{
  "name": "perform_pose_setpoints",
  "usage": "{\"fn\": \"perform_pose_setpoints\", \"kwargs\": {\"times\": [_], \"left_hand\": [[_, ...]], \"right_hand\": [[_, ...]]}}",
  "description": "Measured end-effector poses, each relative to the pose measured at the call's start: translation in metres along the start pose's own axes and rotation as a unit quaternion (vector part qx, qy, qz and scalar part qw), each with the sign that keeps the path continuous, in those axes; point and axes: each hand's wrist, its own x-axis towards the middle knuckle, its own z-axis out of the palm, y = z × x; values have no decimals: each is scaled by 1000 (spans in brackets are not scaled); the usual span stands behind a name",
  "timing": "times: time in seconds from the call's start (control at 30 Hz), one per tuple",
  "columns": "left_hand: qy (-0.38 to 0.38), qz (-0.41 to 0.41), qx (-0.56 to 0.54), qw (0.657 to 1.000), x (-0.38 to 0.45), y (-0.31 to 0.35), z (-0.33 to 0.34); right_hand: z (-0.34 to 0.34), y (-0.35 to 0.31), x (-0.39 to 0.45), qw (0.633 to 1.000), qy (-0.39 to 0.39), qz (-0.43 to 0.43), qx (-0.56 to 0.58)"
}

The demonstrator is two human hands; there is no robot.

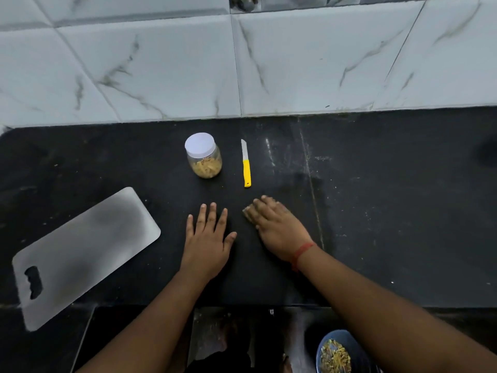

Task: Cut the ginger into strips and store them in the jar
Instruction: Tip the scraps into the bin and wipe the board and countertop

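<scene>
The jar (203,155), lid on and holding ginger strips (205,168), stands toward the back edge of the black counter (376,211). Just right of it lies the knife (246,165), blade pointing at the back edge. Both are apart from the hands. The left hand (207,246) lies flat, fingers straight and spread, holding nothing. The right hand (277,224) rests palm down over something pale at its fingertips; what it is cannot be told. A steel board (88,251) lies near the left front edge.
</scene>
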Motion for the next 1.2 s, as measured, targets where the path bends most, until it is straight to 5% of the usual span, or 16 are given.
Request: {"fn": "perform_pose_setpoints", "kwargs": {"times": [0.1,0.2,0.23,0.33,0.47,0.6,0.7,0.73,0.83,0.97,1.1,1.2], "left_hand": [[-1,-18,0,1000,-12,4,-2],[3,-25,3,1000,-26,4,-6],[4,-28,5,1000,-29,3,-7],[-1,-33,16,999,-41,6,-9],[-1,-42,22,999,-53,-8,-9],[-2,-51,29,998,-56,-20,-6],[-13,-39,22,999,-52,-21,-2],[-11,-28,17,999,-49,-21,-1],[-6,-5,4,1000,-40,-29,-3],[-9,4,-4,1000,-32,-48,-7],[-12,10,-8,1000,-25,-67,-8],[-10,14,-22,1000,-21,-86,-5]], "right_hand": [[-6,-9,-5,988,18,151,41],[0,-37,-25,997,1,-74,3],[-2,-28,-26,998,-1,-64,10],[-8,-25,-44,989,37,140,38],[2,-36,-73,995,15,-91,-22],[-9,-23,-73,984,15,175,1],[1,-68,-90,999,15,-40,-16],[-2,-60,-88,998,15,-50,-17],[-17,-57,-82,984,28,172,22],[-7,-92,-83,999,12,-48,-4],[-15,-87,-55,985,10,172,-11],[-3,-132,-50,999,-14,-46,-5]]}}
